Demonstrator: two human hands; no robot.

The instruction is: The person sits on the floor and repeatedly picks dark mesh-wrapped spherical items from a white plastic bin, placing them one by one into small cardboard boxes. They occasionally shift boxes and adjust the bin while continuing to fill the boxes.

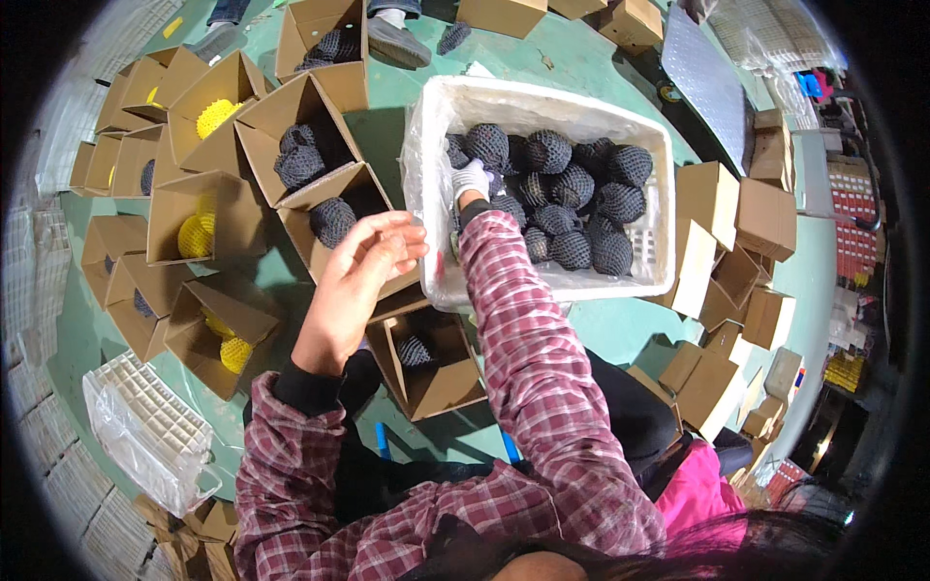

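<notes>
Directly before me stands a white plastic crate (548,291) lined with clear plastic film. Inside it lie several round items in black foam netting (572,187). My right hand (471,179), in a pale glove, reaches down among them at the crate's left side. Its fingertips are partly hidden, so whether it grips a netted item is unclear. My left hand (370,272) is bare and holds nothing, with its fingers slightly apart. It hovers beside the crate's left wall, over an open cardboard box (301,240) that contains a black-netted round item (333,221).
More open cardboard boxes (207,174) crowd the left, some with yellow-netted items (196,236). One box (443,385) sits near my knees. Closed boxes (766,218) line the right, near a metal plate (705,80). A person's shoe (398,42) shows at the top.
</notes>
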